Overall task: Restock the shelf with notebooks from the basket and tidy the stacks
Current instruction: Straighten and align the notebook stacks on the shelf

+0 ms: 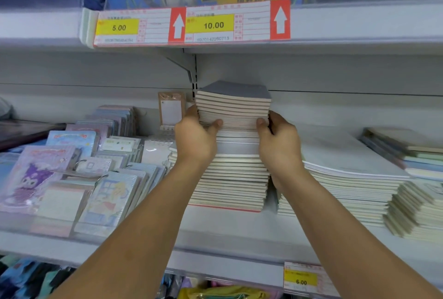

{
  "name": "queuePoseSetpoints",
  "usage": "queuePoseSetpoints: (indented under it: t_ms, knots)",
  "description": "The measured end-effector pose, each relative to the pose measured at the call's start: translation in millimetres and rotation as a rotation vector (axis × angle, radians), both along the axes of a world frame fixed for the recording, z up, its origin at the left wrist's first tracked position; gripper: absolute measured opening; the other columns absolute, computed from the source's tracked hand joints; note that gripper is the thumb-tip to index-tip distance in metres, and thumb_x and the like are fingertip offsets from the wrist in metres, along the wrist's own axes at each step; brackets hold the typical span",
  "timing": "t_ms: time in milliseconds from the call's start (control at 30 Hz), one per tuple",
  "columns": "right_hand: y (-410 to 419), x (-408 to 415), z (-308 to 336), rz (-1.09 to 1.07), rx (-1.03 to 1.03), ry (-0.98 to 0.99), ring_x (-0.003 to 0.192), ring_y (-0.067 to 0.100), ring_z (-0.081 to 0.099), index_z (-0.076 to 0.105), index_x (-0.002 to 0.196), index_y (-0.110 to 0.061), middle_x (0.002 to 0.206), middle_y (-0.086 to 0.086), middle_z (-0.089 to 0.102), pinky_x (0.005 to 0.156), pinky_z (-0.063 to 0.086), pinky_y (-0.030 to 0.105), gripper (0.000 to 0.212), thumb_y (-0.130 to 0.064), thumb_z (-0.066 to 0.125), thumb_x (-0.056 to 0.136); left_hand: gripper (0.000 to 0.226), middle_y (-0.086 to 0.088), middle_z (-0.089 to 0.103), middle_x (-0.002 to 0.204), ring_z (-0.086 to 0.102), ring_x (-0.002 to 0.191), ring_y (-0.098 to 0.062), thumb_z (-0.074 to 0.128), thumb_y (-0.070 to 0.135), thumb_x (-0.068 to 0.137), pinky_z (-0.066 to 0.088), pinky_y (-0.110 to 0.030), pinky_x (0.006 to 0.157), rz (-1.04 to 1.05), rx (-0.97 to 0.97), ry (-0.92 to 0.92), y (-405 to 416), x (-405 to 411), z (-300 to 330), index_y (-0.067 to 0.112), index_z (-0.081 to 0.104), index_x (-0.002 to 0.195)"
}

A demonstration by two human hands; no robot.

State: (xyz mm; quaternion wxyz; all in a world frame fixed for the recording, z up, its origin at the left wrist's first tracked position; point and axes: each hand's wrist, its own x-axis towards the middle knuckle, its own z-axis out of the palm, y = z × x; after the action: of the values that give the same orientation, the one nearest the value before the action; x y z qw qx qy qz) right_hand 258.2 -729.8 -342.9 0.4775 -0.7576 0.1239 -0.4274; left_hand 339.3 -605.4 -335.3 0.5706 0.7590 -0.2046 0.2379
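Shelf (230,234), white metal, middle tier, stocked left to right as follows.

Far left: cartoon ring-bound notepads (72,178) in clear wrappers, several overlapping rows leaning back, pastel covers. Behind them, against the back panel, 1 brown-edged memo pad (171,111) standing upright.

Centre: tall notebook stack (230,178), cream page edges facing near, red cover edge showing at the bottom. On top of it, a bundle of grey-covered notebooks (233,104), slightly fanned and overhanging the lower stack.

Left hand (195,140): clasps the left side of the upper bundle, thumb curled onto the near page edges, fingers wrapped behind out of sight.

Right hand (279,141): clasps the right side of the same bundle, thumb on the near edges, fingers round the far side. Both forearms reach in from the near edge.

Right of centre: wide, lower stack of large white-covered notebooks (347,174), just beside the tall stack, top cover bowed.

Far right: 1 small stack of cream pads (417,212) at the near corner; behind it, pastel-edged notebooks (407,152) in green, blue and cream.

Upper shelf rail: 2 price labels (187,24), reading 5.00 and 10.00, each with a white arrow on red. Lower rail, right: 1 yellow price tag (300,278) reading 6.00.
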Motion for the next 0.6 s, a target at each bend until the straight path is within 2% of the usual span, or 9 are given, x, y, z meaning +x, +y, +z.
queuePoseSetpoints:
  t_ms: [67, 133, 233, 300, 367, 433, 500, 533, 600]
  knots:
    - [-2, 5, 5, 0.056, 0.085, 0.016, 0.102, 0.016, 0.065, 0.064, 0.118, -0.018, 0.11, -0.004, 0.071, 0.09, 0.051, 0.029, 0.024, -0.028, 0.05, 0.102, 0.041, -0.001, 0.066, 0.121, 0.062, 0.112, -0.019, 0.069, 0.022, 0.089, 0.042, -0.018, 0.09, -0.024, -0.015, 0.004, -1, 0, 1, 0.014, 0.057, 0.127]
    - [-3, 8, 11, 0.079, 0.127, 0.047, 0.106, 0.02, 0.064, 0.062, 0.12, -0.019, 0.113, -0.003, 0.07, 0.098, 0.051, 0.039, 0.026, -0.032, 0.051, 0.101, 0.059, 0.001, 0.06, 0.133, 0.057, 0.121, -0.017, 0.068, 0.026, 0.09, 0.042, -0.02, 0.097, -0.062, -0.031, 0.0, -2, -2, 3, 0.02, 0.043, 0.143]
    - [0, 8, 15, 0.024, 0.005, 0.102, 0.11, 0.026, 0.062, 0.053, 0.131, -0.017, 0.119, 0.003, 0.067, 0.092, 0.049, 0.031, 0.032, -0.029, 0.046, 0.103, 0.086, 0.002, 0.044, 0.149, 0.049, 0.131, -0.018, 0.065, 0.02, 0.092, 0.04, -0.033, 0.11, -0.086, -0.061, -0.005, -5, -4, 5, 0.035, 0.008, 0.155]
    - [3, 5, 13, -0.062, -0.153, 0.136, 0.107, 0.028, 0.062, 0.043, 0.142, -0.017, 0.118, 0.006, 0.067, 0.073, 0.038, 0.02, 0.039, -0.023, 0.043, 0.104, 0.085, -0.004, 0.053, 0.141, 0.055, 0.122, -0.023, 0.063, 0.015, 0.094, 0.043, -0.03, 0.1, 0.011, 0.015, -0.035, -6, -6, 5, 0.034, 0.008, 0.155]
    - [1, 2, 12, -0.083, -0.198, 0.133, 0.106, 0.03, 0.062, 0.039, 0.145, -0.015, 0.117, 0.008, 0.067, 0.067, 0.033, 0.019, 0.041, -0.021, 0.043, 0.104, 0.083, -0.008, 0.06, 0.131, 0.059, 0.112, -0.025, 0.061, 0.014, 0.094, 0.044, -0.025, 0.088, 0.06, 0.054, -0.06, -5, -10, 6, 0.032, 0.008, 0.155]
    - [-4, 3, 15, -0.026, -0.18, 0.142, 0.109, 0.03, 0.061, 0.045, 0.141, -0.017, 0.119, 0.008, 0.067, 0.079, 0.043, 0.023, 0.038, -0.025, 0.044, 0.103, 0.087, -0.008, 0.06, 0.131, 0.06, 0.111, -0.024, 0.062, 0.015, 0.094, 0.042, -0.021, 0.085, 0.028, 0.074, -0.063, -5, -11, 6, 0.031, 0.003, 0.155]
    - [-10, 3, 21, 0.088, -0.049, 0.141, 0.11, 0.026, 0.063, 0.054, 0.133, -0.02, 0.119, 0.003, 0.068, 0.097, 0.05, 0.037, 0.033, -0.031, 0.046, 0.102, 0.097, -0.004, 0.052, 0.141, 0.054, 0.122, -0.022, 0.069, 0.017, 0.09, 0.042, -0.025, 0.098, -0.074, 0.038, 0.011, -3, -10, 9, 0.03, -0.001, 0.155]
    - [-13, 2, 25, 0.175, 0.089, 0.129, 0.109, 0.025, 0.064, 0.058, 0.129, -0.019, 0.117, 0.003, 0.069, 0.101, 0.05, 0.042, 0.031, -0.031, 0.047, 0.102, 0.099, -0.002, 0.05, 0.143, 0.052, 0.126, -0.02, 0.073, 0.018, 0.086, 0.041, -0.028, 0.104, -0.13, 0.018, 0.076, -2, -7, 10, 0.028, 0.002, 0.155]
    - [-21, 0, 32, 0.345, 0.304, 0.135, 0.108, 0.024, 0.067, 0.063, 0.123, -0.012, 0.116, 0.005, 0.071, 0.103, 0.049, 0.045, 0.028, -0.025, 0.053, 0.101, 0.083, -0.001, 0.056, 0.135, 0.054, 0.124, -0.022, 0.078, 0.016, 0.081, 0.043, -0.034, 0.107, -0.198, 0.002, 0.199, 1, 0, 13, 0.019, 0.029, 0.147]
